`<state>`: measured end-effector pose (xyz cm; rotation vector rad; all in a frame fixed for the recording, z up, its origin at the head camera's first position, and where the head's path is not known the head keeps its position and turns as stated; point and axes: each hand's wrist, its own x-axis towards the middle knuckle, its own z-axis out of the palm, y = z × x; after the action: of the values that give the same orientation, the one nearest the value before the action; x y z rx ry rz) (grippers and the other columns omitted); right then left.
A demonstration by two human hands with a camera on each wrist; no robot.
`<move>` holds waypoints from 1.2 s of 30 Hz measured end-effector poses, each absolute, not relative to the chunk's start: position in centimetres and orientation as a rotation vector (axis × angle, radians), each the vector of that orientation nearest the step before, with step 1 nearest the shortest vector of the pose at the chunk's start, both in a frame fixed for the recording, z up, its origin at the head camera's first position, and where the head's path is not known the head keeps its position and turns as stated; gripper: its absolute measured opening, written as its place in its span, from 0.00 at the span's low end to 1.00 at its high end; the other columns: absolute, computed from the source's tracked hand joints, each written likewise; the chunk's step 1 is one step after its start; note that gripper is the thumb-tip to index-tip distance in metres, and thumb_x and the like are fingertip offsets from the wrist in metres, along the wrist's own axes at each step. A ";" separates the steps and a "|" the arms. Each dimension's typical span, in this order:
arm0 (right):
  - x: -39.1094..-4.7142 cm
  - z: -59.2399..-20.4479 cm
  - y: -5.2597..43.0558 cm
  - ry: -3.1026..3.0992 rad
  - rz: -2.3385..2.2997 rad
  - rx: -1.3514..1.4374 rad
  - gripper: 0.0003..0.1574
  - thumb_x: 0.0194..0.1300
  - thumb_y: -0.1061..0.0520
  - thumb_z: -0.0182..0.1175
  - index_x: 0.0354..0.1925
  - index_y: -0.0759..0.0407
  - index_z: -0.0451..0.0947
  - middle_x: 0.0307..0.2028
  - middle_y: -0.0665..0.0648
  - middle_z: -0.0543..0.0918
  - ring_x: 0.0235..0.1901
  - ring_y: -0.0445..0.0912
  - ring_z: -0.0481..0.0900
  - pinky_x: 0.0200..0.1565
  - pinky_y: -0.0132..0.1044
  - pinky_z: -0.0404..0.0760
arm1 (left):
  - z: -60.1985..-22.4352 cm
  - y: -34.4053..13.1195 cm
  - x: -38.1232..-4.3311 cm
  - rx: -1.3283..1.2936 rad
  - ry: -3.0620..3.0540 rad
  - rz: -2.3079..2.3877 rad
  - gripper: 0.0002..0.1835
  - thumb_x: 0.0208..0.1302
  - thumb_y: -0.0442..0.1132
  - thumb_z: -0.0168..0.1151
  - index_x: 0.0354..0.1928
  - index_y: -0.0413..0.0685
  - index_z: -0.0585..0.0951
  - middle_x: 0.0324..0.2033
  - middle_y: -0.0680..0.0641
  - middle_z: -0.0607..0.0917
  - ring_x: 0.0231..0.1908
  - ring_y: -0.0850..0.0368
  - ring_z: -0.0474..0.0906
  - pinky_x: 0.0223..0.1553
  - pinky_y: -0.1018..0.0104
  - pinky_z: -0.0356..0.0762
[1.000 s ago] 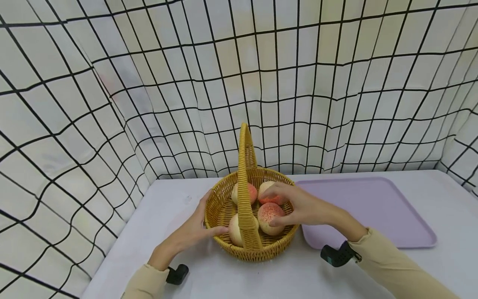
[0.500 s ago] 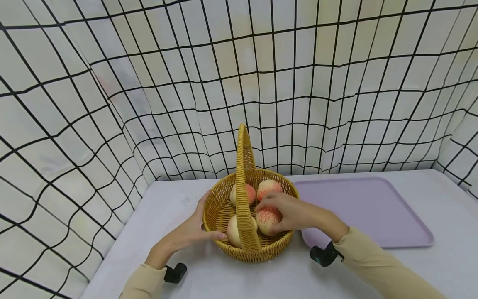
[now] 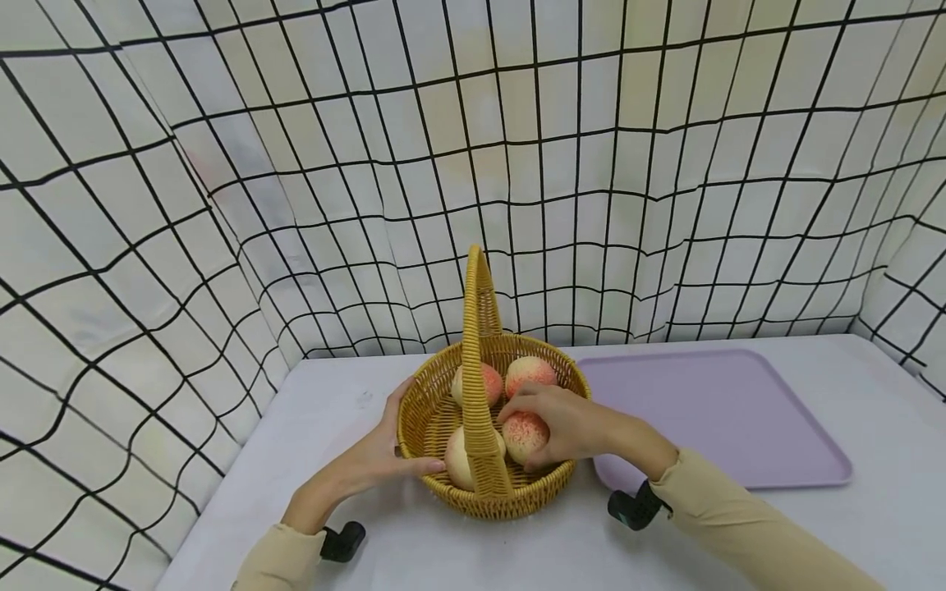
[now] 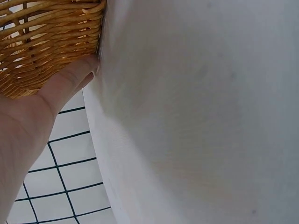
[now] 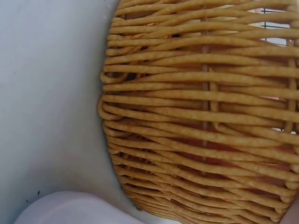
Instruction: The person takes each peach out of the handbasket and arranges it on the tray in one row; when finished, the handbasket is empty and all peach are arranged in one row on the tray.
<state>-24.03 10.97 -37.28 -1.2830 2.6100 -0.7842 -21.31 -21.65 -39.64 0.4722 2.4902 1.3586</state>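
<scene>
In the head view, a round wicker basket (image 3: 534, 497) with a tall arched handle stands on the table. My left hand (image 3: 373, 454) holds its left side, thumb over the front rim and fingers along the outer wall; the left wrist view shows these fingers low against the wicker (image 4: 51, 44). Inside the basket my right hand (image 3: 572, 423) grips a red-speckled peach (image 3: 525, 437), fingers on its far side and thumb on its near side. Three more peaches lie there: one at back right (image 3: 530, 372), one at back left (image 3: 491, 384), one at front left (image 3: 458, 464) partly behind the handle.
A flat lilac tray (image 3: 709, 419) lies on the white table (image 3: 562, 550) just right of the basket. White cloth walls with a black grid (image 3: 591, 205) rise behind and at both sides. In the right wrist view the basket wall (image 5: 201, 116) hides the right fingers.
My right hand has come down from over the two right-hand peaches and closed round the nearer one. The left hand keeps its place on the basket; the whole view has shifted slightly.
</scene>
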 end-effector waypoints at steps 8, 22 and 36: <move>-23.8 -37.2 11.6 2.636 -1.036 -1.371 0.37 0.51 0.53 0.84 0.59 0.52 0.82 0.56 0.51 0.79 0.55 0.47 0.77 0.55 0.45 0.81 | -39.8 -21.5 -21.5 0.500 2.476 1.374 0.72 0.56 0.55 0.79 0.84 0.54 0.31 0.82 0.34 0.44 0.80 0.32 0.46 0.75 0.31 0.47; -22.6 -30.0 17.4 2.770 -1.451 -1.237 0.41 0.53 0.60 0.83 0.64 0.51 0.78 0.62 0.53 0.78 0.59 0.49 0.76 0.49 0.45 0.87 | -39.7 -21.9 -21.0 0.457 2.493 1.371 0.71 0.57 0.55 0.78 0.84 0.56 0.32 0.82 0.34 0.45 0.80 0.33 0.46 0.75 0.31 0.46; -24.6 -33.6 23.0 2.860 -1.367 -0.877 0.42 0.54 0.57 0.82 0.64 0.60 0.75 0.61 0.60 0.77 0.53 0.53 0.76 0.46 0.37 0.82 | -39.7 -21.8 -21.1 0.481 2.478 1.386 0.70 0.58 0.55 0.78 0.84 0.57 0.31 0.82 0.35 0.45 0.80 0.34 0.47 0.75 0.32 0.47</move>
<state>-24.62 23.02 -33.55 -0.8766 2.8602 -1.3674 -21.13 -21.80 -39.71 0.4814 2.4782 1.3859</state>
